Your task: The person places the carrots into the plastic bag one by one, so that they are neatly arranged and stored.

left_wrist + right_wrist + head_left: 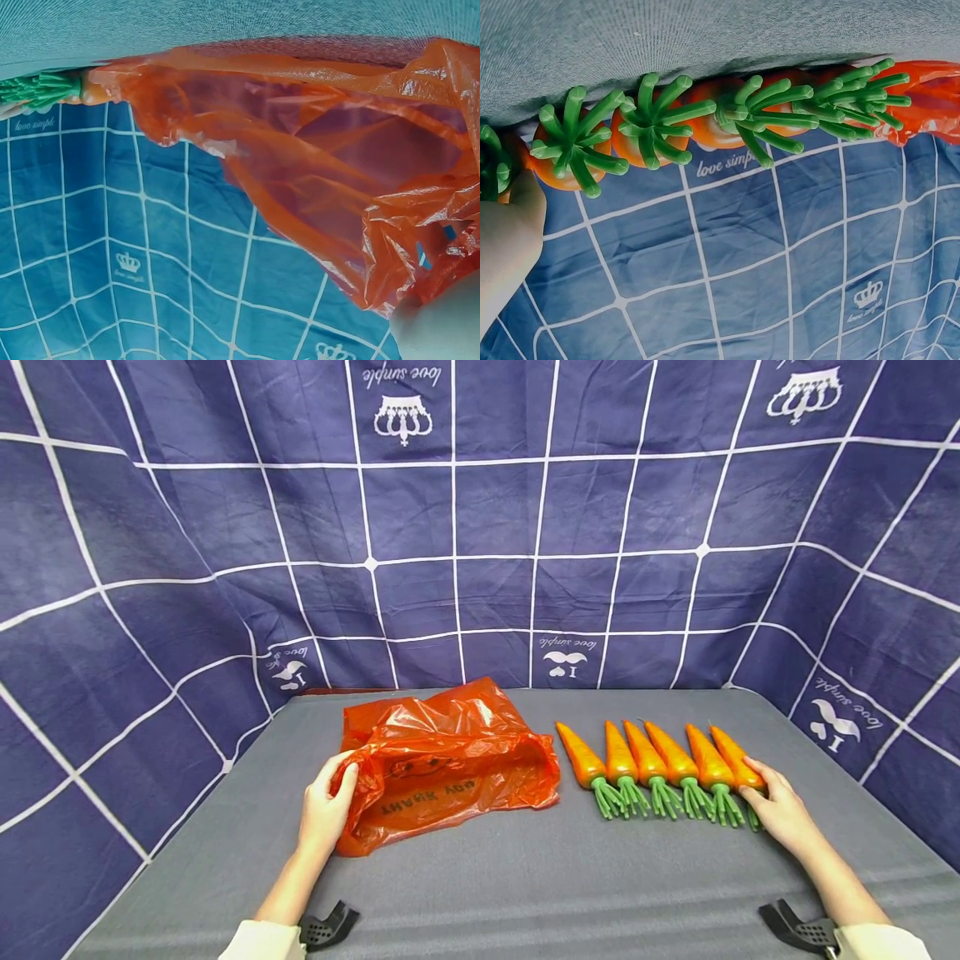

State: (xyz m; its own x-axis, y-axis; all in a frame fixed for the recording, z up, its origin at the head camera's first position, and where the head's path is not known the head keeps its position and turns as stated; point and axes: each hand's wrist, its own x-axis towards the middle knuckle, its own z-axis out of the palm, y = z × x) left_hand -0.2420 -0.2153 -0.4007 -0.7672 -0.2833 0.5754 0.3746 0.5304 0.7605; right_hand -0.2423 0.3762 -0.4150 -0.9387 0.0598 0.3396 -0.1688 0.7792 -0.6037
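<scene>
Near the table's (525, 893) right edge, the right hand (780, 810) grips the endmost orange, green-topped carrot (727, 750).
Toward the left edge, left hand (325, 802) pinches a red plastic bag (435, 777); grasping seems the step, lifting calls for firm fingers.

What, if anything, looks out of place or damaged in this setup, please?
Only the blue checked cloth looks odd: its crowns and "love simple" lettering appear upside down in the head view. Nothing looks spilled or damaged: the toy carrots lie in a row, and the red plastic bag is merely crumpled.
</scene>
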